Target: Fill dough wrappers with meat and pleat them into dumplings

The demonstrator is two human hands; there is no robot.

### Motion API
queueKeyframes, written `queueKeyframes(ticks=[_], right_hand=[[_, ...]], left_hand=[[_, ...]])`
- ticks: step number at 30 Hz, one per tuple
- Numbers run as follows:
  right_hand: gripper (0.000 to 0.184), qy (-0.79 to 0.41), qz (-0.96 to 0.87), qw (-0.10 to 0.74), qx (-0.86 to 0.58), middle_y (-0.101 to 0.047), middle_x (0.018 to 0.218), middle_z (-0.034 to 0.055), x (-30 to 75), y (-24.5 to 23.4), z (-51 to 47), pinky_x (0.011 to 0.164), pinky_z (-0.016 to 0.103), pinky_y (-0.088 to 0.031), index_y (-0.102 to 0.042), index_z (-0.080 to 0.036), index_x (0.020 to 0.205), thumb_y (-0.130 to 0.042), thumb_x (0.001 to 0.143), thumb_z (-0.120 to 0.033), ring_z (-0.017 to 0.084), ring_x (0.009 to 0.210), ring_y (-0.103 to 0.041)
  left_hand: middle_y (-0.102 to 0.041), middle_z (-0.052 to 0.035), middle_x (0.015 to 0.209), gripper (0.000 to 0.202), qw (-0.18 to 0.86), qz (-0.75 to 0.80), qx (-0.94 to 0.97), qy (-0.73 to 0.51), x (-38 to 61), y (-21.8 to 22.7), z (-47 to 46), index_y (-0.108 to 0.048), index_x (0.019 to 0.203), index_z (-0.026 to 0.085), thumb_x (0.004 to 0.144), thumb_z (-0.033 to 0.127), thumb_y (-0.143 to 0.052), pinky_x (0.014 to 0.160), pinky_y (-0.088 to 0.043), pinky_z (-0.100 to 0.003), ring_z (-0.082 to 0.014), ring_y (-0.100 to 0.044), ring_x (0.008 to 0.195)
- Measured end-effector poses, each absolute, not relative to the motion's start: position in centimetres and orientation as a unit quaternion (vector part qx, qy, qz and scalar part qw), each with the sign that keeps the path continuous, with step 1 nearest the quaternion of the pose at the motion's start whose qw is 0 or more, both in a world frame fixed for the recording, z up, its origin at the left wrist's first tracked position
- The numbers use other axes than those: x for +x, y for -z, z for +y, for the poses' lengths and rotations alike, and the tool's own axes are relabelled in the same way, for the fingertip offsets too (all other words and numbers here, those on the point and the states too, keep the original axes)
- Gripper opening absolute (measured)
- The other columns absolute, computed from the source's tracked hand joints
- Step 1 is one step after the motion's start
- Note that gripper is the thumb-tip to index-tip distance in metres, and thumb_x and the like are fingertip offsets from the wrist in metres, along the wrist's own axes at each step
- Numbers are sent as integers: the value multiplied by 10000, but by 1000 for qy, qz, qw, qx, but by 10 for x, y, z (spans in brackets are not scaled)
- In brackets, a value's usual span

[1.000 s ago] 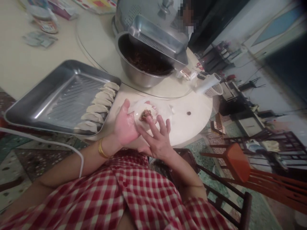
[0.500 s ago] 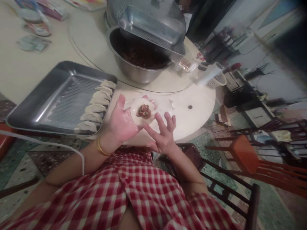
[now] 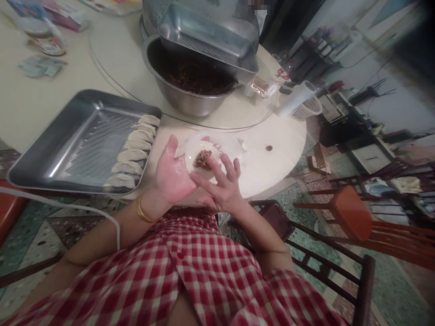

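Observation:
My left hand [image 3: 173, 177] is palm up, its thumb raised, with a round dumpling wrapper [image 3: 190, 151] lying across its fingers. A small mound of minced filling [image 3: 203, 160] sits in the middle of the wrapper. My right hand [image 3: 224, 185] has its fingers spread and holds nothing; they overlap the wrapper's right side, though I cannot tell whether they touch it. Left of my hands, a metal tray [image 3: 84, 145] carries a row of several folded dumplings [image 3: 132, 155] along its right side.
Ahead stands a metal bowl [image 3: 193, 102] of dark filling, with an empty metal tray [image 3: 207, 43] tilted over its rim. A white basket [image 3: 307, 108] is at the table's right edge. A jar [image 3: 47, 43] stands far left. Chairs [image 3: 350, 213] are at the right.
My right hand has moved left, its fingers now over the wrapper's right part. My left hand still supports the wrapper and filling. The view has shifted slightly.

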State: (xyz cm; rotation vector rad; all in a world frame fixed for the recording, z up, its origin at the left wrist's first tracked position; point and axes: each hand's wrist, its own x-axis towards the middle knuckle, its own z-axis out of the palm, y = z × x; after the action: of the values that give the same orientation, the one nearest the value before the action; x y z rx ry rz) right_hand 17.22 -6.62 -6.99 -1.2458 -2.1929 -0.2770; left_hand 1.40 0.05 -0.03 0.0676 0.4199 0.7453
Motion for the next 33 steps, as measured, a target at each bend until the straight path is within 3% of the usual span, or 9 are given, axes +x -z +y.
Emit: queueKeyframes(ticks=[5, 10, 14, 16, 19, 22, 24, 29, 33], right_hand=[[579, 112, -814, 317, -473, -515, 1404, -9, 180, 75, -69, 1193, 543, -84, -592, -428, 1252, -497, 772, -738, 321, 1437, -252], [548, 151, -790, 336, -490, -494, 1412, 12, 185, 83, -68, 1184, 538, -90, -559, -417, 1295, -514, 807, -664, 323, 1445, -214], [461, 127, -789, 367, -476, -547, 1343, 31, 189, 83, -71, 1158, 514, -158, -608, -396, 1247, -481, 854, -600, 305, 1355, -349], [443, 41, -771, 408, -488, -628, 1196, 49, 190, 76, -77, 1097, 508, -272, -659, -362, 1183, -439, 874, -592, 281, 1194, -495], [458, -248, -682, 485, -489, -668, 841, 49, 184, 62, -85, 856, 426, -464, -666, -269, 1174, -399, 913, -535, 201, 825, -600], [462, -580, -485, 513, -406, -574, 589, -11, 170, 54, -86, 616, 318, -463, -654, -218, 1161, -460, 883, -533, 143, 565, -525], [478, -701, -367, 503, -348, -519, 517, -39, 161, 54, -83, 550, 284, -438, -658, -198, 1132, -537, 817, -536, 125, 502, -472], [499, -757, -254, 506, -327, -473, 492, -54, 157, 57, -81, 526, 281, -456, -651, -166, 1130, -563, 759, -487, 128, 492, -447], [449, -648, -339, 551, -401, -515, 531, -50, 167, 60, -89, 529, 276, -446, -604, -212, 1210, -485, 853, -455, 127, 497, -474]], left_hand=[[-661, -154, 1206, 745, 889, 237, 46, -390, 11, -2, 3, -363, 1454, 100, 948, 624, -203, 1074, -370, -476, -304, -533, 1259], [-638, -169, 1245, 767, 894, 211, 57, -390, 9, 3, 5, -332, 1475, 99, 932, 636, -257, 1007, -434, -480, -311, -553, 1231], [-641, -165, 1247, 760, 891, 211, 58, -398, 9, 5, 6, -316, 1482, 113, 930, 632, -266, 954, -477, -454, -301, -583, 1194], [-650, -149, 1238, 743, 890, 212, 58, -400, 9, 4, 6, -322, 1480, 143, 925, 635, -272, 938, -487, -458, -298, -596, 1175], [-676, -130, 1186, 723, 882, 226, 65, -408, 12, 0, 5, -357, 1459, 160, 927, 637, -248, 946, -485, -465, -301, -601, 1165], [-688, -139, 1159, 727, 873, 245, 65, -417, 16, -2, 4, -437, 1405, 134, 930, 641, -222, 988, -453, -475, -333, -561, 1209], [-680, -145, 1180, 727, 875, 246, 61, -412, 17, -2, 2, -476, 1373, 123, 932, 640, -219, 1023, -418, -487, -349, -521, 1249], [-630, -151, 1274, 707, 881, 239, 53, -404, 16, -1, 1, -453, 1393, 118, 939, 619, -244, 1076, -351, -515, -337, -490, 1286], [-614, -177, 1293, 719, 879, 234, 64, -411, 13, -2, 1, -425, 1410, 105, 935, 620, -261, 1085, -334, -530, -348, -491, 1287]])
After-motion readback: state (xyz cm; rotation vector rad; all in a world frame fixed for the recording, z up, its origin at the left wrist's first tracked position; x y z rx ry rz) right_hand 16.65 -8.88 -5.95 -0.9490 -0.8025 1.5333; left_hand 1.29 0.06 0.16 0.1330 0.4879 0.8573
